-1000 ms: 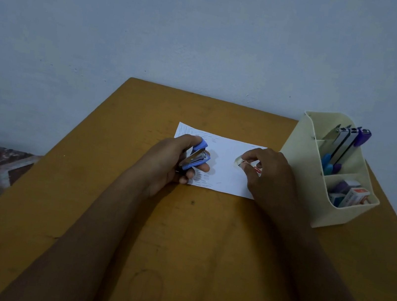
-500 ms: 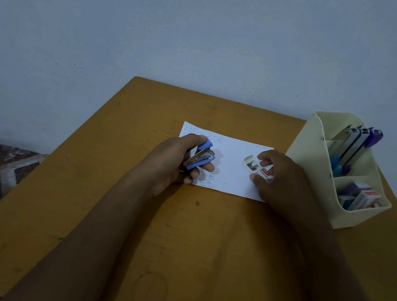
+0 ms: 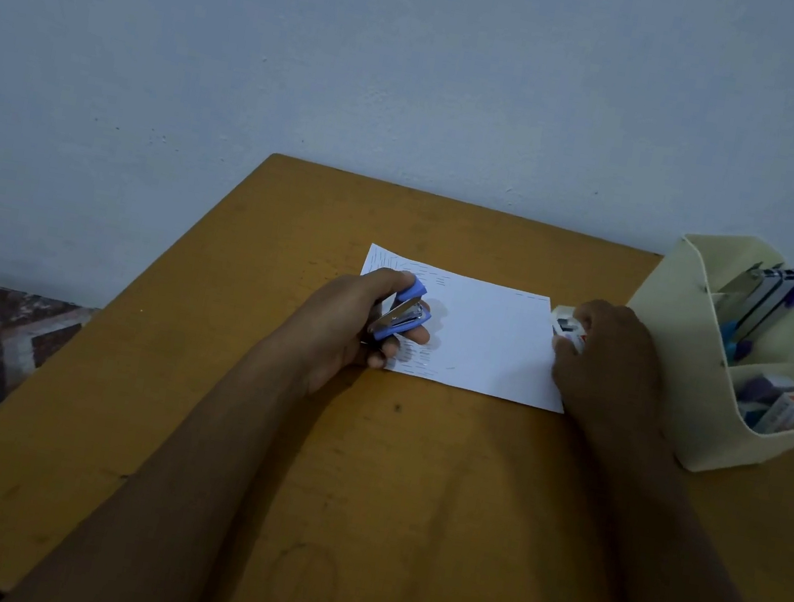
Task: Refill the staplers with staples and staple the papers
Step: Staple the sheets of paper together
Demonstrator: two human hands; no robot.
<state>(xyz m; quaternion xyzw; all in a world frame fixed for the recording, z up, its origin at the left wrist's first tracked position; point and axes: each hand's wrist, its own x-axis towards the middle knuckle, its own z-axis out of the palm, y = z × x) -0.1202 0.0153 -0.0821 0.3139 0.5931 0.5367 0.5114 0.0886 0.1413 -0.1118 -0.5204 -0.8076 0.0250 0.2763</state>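
Note:
A white sheet of paper lies flat on the wooden table, with many staples along its left side. My left hand grips a small blue stapler over the paper's left part; the stapler's top is hinged open and its metal channel shows. My right hand pinches a small white staple box at the paper's right edge, close to the organiser.
A cream desk organiser stands at the table's right edge, with pens and more staplers in its back slots and staple boxes in its front pocket. A pale wall rises behind the table. Patterned floor lies to the left.
My right hand has carried the staple box from the middle of the paper to its right edge, toward the organiser. The left hand and stapler have stayed in place.

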